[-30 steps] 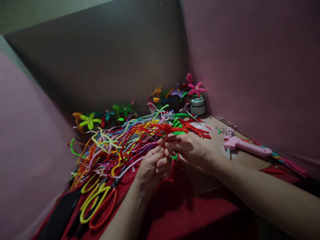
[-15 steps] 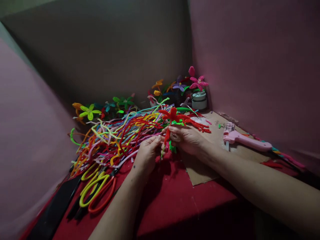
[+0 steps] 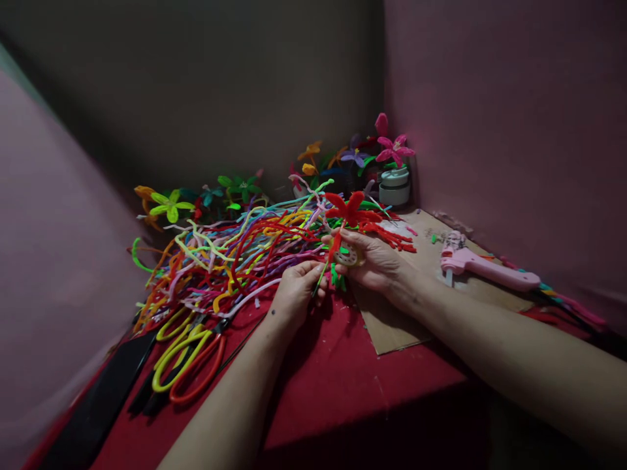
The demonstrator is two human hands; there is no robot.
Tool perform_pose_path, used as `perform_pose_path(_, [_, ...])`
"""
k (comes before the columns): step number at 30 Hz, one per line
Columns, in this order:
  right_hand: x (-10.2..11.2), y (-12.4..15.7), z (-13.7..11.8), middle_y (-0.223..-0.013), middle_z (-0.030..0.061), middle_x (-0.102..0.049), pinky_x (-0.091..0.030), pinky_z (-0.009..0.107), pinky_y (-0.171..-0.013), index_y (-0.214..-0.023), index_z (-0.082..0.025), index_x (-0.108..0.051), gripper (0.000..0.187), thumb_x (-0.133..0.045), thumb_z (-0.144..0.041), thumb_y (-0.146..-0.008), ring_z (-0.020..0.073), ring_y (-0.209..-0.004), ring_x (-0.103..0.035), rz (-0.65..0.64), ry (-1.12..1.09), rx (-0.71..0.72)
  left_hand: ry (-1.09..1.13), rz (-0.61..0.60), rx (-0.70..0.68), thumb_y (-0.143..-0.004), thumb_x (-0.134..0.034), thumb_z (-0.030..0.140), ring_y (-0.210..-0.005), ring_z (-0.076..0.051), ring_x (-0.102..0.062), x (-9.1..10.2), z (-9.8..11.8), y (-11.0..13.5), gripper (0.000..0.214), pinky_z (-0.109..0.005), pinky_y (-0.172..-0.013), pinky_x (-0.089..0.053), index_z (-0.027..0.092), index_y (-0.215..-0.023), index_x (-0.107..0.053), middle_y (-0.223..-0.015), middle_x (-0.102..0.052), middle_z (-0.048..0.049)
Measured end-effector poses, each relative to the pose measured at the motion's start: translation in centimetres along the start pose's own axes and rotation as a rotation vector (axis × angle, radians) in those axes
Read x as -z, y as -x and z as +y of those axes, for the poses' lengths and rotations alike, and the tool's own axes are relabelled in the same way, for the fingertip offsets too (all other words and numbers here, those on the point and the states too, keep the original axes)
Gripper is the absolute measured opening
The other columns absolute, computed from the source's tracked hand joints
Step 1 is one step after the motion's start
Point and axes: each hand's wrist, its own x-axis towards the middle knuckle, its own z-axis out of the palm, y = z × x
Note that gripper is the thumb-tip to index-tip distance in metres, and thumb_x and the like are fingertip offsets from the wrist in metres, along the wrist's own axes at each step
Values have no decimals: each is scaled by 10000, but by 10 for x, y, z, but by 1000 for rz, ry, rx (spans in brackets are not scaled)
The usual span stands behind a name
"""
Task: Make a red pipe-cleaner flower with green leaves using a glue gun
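Note:
A red pipe-cleaner flower (image 3: 349, 209) stands upright between my hands, its petals spread above a thin green stem (image 3: 321, 279). My left hand (image 3: 300, 287) pinches the lower part of that stem between thumb and fingertips. My right hand (image 3: 375, 260) grips the flower just below its petals, beside a drooping red piece (image 3: 335, 247). A pale round spool with holes round its face (image 3: 345, 254) sits in the palm of the same hand, partly covered by the fingers. Green fuzzy bits (image 3: 337, 277) show below the spool.
Heaped pipe cleaners (image 3: 235, 248) lie left of my hands, with yellow-handled scissors (image 3: 164, 378) and red-handled scissors (image 3: 196, 391) in front. A pink glue gun (image 3: 494, 269) rests on cardboard (image 3: 392, 326) at right. Finished flowers and a pale jar (image 3: 394, 189) stand behind.
The red flower has turned, its petals now fanned upward, and has moved slightly right. The spool in my right hand shows more of its face. The camera view has shifted a little.

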Motion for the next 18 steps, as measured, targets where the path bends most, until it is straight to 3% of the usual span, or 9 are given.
perform_pose_path(7, [-1, 3, -4, -816, 18, -680, -379, 237, -531, -780, -191, -616, 90, -550, -253, -785, 128, -664, -572, -1, 21, 12, 82, 106, -107, -720, -592, 434, -436, -90, -486, 1, 9, 1, 329, -198, -375, -366, 128, -836, -570, -584, -547, 9])
perform_pose_path(13, [3, 2, -7, -825, -11, -683, -359, 227, -505, -830, -223, -624, 71, -581, -240, -776, 122, -633, -570, -39, -23, 0, -216, 416, -481, -661, -545, 141, -764, -132, -571, 11, 8, -4, 240, -217, -598, -464, 150, -901, -552, -835, -583, -27])
perform_pose_path(15, [4, 2, -7, -794, -9, -682, -368, 233, -501, -815, -217, -626, 63, -577, -231, -779, 126, -615, -571, -30, -27, 0, -270, 456, -541, -684, -576, 186, -802, -137, -568, 11, 10, -3, 290, -239, -660, -473, 162, -971, -537, -888, -578, -31])
perform_pose_path(18, [5, 1, -7, -766, -9, -681, -365, 232, -480, -794, -203, -632, 83, -550, -207, -796, 112, -564, -554, -18, -41, 10, -247, 447, -519, -729, -574, 299, -780, -146, -575, 11, 13, -1, 312, -261, -653, -478, 170, -1009, -526, -894, -583, -31])
